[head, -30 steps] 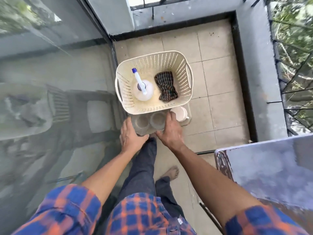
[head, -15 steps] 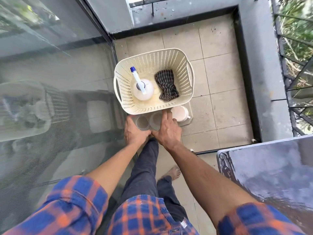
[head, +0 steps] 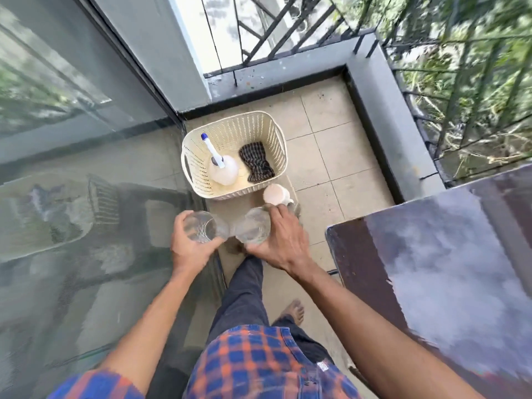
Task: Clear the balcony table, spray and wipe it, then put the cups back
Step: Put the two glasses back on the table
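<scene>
I hold two clear drinking glasses up off the floor. My left hand (head: 191, 249) grips the left glass (head: 200, 227) from its side. Wrapped around the right glass (head: 254, 227) is my right hand (head: 280, 240). A white mug (head: 275, 194) stands on a flat board (head: 293, 182) on the tiles, just behind my right hand. The glossy dark balcony table (head: 449, 269) fills the right side and mirrors the sky. A cream plastic basket (head: 273, 131) on the floor holds a white spray bottle (head: 223, 169) with a blue tip and a dark checked cloth (head: 256, 162).
A glass sliding door (head: 86, 182) runs along the left. A grey parapet (head: 394, 116) with a black metal railing (head: 288, 30) closes the far and right sides. My leg and bare foot (head: 292, 311) stand on the beige tiles between door and table.
Both hands have risen from the board with a glass each and moved apart. The view has pulled back and tilted up, showing more railing and table.
</scene>
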